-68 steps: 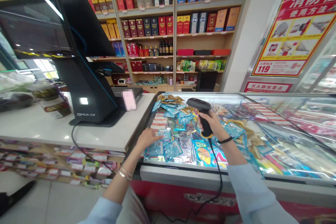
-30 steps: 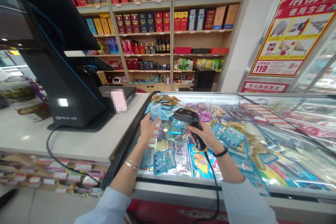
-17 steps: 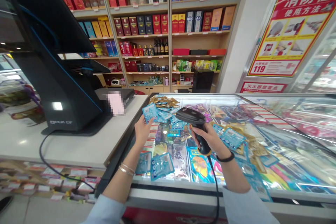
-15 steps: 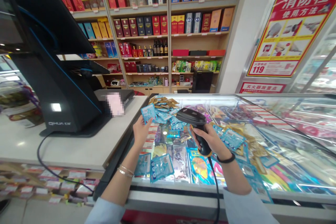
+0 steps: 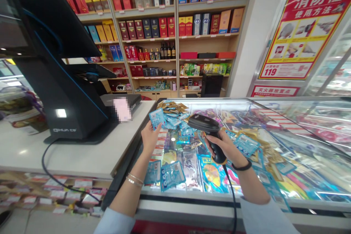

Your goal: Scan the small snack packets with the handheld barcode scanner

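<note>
Between the thumb and fingers of my left hand [image 5: 150,134] is a small blue packet [image 5: 157,117], raised over the freezer's left edge. My right hand [image 5: 223,144] grips a black barcode scanner [image 5: 204,122] by its handle, its head pointing left toward the packet without touching it. A cable runs down from the handle. Behind the packet, gold packets [image 5: 172,107] lie heaped on the glass top, with loose blue packets in front of them. Two more blue packets [image 5: 172,174] rest near my left forearm. Further blue and gold packets [image 5: 246,144] are spread beyond my right hand.
A black terminal [image 5: 68,91] stands on the white counter [image 5: 90,159] at the left. The glass-topped freezer [image 5: 192,204] spans the front. Shelves of boxes and bottles [image 5: 175,11] line the back, and a red poster [image 5: 304,33] hangs at the right.
The view has shifted slightly, so the counter and freezer sit a little further right. Both hands keep their hold, and the scanner is slightly further right and lower in the picture.
</note>
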The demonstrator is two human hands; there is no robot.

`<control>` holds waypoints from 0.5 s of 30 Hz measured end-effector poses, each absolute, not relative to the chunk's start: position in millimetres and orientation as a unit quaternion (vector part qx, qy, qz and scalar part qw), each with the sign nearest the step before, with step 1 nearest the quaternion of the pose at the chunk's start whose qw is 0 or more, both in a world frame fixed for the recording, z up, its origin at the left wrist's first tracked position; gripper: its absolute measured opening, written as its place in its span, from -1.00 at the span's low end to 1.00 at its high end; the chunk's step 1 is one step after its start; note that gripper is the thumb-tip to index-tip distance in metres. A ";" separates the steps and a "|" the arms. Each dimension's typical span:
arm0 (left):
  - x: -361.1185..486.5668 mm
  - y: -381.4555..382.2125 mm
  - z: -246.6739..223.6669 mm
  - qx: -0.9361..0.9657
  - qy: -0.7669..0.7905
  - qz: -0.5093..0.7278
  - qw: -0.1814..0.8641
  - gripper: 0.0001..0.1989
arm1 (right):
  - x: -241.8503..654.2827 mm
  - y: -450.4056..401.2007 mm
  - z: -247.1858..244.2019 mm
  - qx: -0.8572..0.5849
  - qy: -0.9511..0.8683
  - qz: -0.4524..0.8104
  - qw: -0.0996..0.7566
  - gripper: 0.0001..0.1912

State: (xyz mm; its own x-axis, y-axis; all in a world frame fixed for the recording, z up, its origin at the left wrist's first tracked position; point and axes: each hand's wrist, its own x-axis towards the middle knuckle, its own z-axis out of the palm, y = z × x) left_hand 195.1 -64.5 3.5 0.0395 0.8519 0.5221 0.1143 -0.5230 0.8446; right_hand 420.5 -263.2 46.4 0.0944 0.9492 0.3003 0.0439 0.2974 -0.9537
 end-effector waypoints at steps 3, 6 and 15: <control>195.2 -65.3 3.5 0.646 0.368 0.588 0.320 -0.65 | 420.5 -263.7 46.1 -0.454 -0.558 0.384 0.579 -0.64; 195.5 -68.5 6.1 0.643 0.370 0.586 0.325 -0.64 | 419.6 -263.5 45.7 -0.450 -0.562 0.383 0.579 -0.63; 195.1 -70.2 7.6 0.659 0.403 0.568 0.284 -0.68 | 420.6 -262.2 40.9 -0.445 -0.567 0.392 0.571 -0.62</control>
State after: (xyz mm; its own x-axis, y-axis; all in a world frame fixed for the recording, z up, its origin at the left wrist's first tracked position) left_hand 195.1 -70.2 7.6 0.0304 0.8541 0.5191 0.2080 -0.5134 0.8326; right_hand 420.6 -262.2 40.9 0.0491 0.9533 0.2981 0.0567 0.2954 -0.9537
